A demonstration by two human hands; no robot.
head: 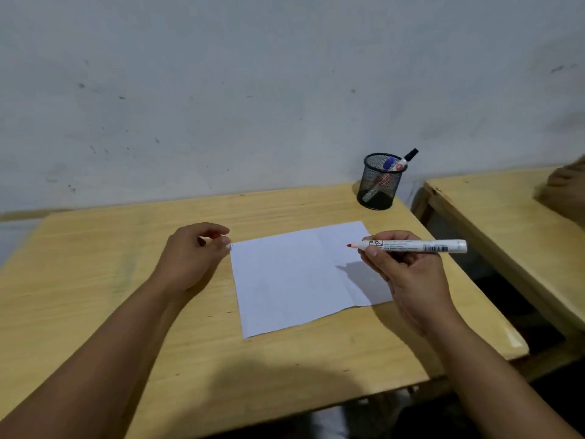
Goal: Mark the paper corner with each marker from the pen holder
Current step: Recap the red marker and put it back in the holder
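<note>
A white sheet of paper (294, 280) lies on the wooden desk (95, 280). My right hand (408, 274) holds an uncapped white marker (421, 246) level above the paper's right side, its red tip pointing left. My left hand (190, 258) rests beside the paper's far left corner, fingers curled around a small red cap (216, 236). A black mesh pen holder (380, 182) stands at the desk's far right corner. It holds a blue-capped marker (388, 163) and a black-capped marker (408, 157).
A second wooden desk (512, 226) stands to the right across a narrow gap. A grey wall (253, 90) runs right behind both desks. Something brown and blurred (566, 188) sits at the right edge.
</note>
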